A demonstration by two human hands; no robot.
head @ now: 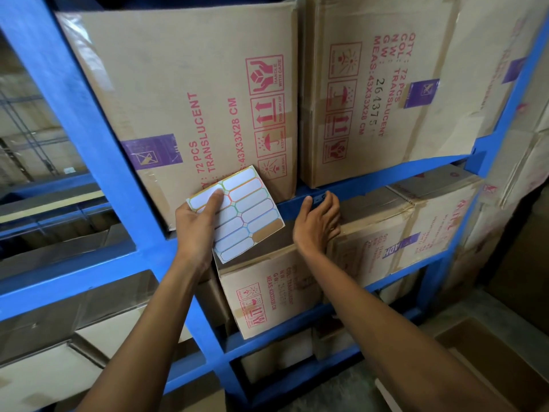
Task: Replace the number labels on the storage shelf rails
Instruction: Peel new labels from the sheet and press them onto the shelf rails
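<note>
Left hand [194, 221] is gripping a sticker sheet [237, 212] of blank white labels, one slot peeled; right hand [318, 223] fingers [328, 200] are pinching a small label [319, 198] on the blue rail [371, 181].

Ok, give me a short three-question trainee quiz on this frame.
1. True or false: the left hand holds the label sheet.
2. Where is the right hand working? A) floor box B) blue rail C) top carton
3. What shows that one label has been used?

Key: 1 true. 2 B. 3 One slot on the sheet, at its lower right, is bare brown backing.
</note>
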